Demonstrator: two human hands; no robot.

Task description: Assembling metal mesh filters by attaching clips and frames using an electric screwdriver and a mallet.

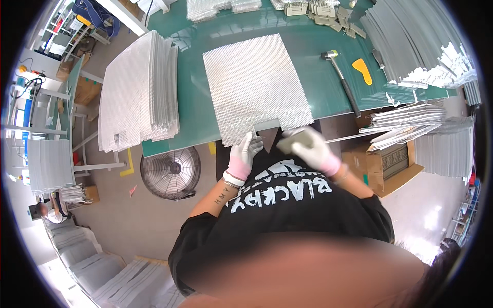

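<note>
A silvery mesh sheet [257,77] lies on the green table, its near edge with a rectangular notch overhanging the front. Left of the notch, my left hand [243,156], in a white glove with a pink cuff, is closed at that edge, fingertips against the mesh. My right hand [314,154], gloved alike and blurred by motion, grips a flat grey-green plastic piece [292,143] just off the sheet's near right corner. Its far fingers are smeared.
A tall stack of mesh sheets [136,92] stands left. Rightward lie a mallet [343,82], a yellow scraper [362,71] and stacked grey panels [405,41]. Grey-green plastic pieces [328,18] are heaped at the back. Below are a floor fan [171,172] and an open carton [375,167].
</note>
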